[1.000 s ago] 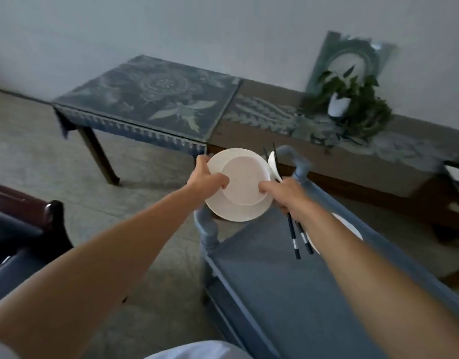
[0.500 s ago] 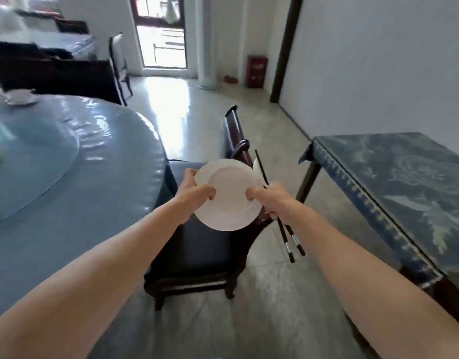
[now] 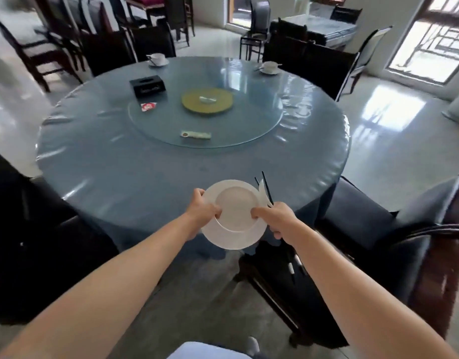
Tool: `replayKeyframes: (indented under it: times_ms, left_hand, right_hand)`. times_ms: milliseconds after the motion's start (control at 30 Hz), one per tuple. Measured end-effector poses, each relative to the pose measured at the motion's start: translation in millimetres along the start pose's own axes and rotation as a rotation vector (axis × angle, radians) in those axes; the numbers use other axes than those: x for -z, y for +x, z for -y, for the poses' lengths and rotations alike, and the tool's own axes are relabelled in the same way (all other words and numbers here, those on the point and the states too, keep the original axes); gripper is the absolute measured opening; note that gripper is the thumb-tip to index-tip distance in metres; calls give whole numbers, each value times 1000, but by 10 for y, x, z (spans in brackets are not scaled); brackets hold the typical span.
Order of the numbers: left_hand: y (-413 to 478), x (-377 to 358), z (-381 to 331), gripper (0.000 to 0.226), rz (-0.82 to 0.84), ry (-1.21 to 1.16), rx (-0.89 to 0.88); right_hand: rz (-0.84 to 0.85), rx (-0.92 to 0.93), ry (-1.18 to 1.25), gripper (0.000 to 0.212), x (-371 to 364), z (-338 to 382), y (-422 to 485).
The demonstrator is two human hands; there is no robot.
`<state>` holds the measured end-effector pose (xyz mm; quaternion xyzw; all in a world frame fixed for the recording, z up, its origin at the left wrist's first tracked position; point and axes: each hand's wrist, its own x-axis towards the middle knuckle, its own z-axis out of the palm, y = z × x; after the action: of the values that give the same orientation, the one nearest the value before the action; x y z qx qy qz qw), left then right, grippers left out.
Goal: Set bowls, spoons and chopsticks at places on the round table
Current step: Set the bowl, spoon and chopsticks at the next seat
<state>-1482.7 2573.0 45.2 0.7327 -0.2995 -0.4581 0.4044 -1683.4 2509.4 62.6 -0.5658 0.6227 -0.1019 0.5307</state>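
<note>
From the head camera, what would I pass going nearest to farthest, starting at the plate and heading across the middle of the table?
Held white plate → long wrapped packet at the glass turntable's near rim → yellow-green disc → white cup on a saucer at the table's far side.

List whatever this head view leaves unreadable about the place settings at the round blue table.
Head view only.
- White spoon: mostly hidden behind the white round dish; only a sliver shows.
- Black chopsticks: middles hidden inside the right hand.
- Far-left white setting and far-right white setting: too small to tell their pieces apart.
- Left hand: fingers hidden under the dish.
</note>
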Motion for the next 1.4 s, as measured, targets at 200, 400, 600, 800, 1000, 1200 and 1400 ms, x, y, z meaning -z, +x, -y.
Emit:
replayKeyframes:
  times_ms: [200,400,600,800,1000,1200,1400]
  left_hand:
    - [-40,249,517,48,-197,-14,119]
    - [-115,930,913,49,-355,-99,229]
    - [114,1654,1268,56,-370,-177,318]
    - [906,2904,1729,49,-353,-171,306]
    - [1609,4575,1971,54,-230,0,403]
    - [2632,5517,1645,65,-128,251,293]
    - [3565,5770,1369,64,-151,431,188]
  right_hand:
    - [189,15,-122,43,-470,71,430]
    - [357,54,-262,44,-1277,346,591]
    - [414,39,-352,46,-2112,628,787]
    - [393,2,-380,45,-3450,1296,1311]
    - [297,-118,-231,41,-4951,1923,1394]
    - [223,-268,14,38,-5738,2467,1793]
    - [138,-309,180,32,-6022,2980,2480]
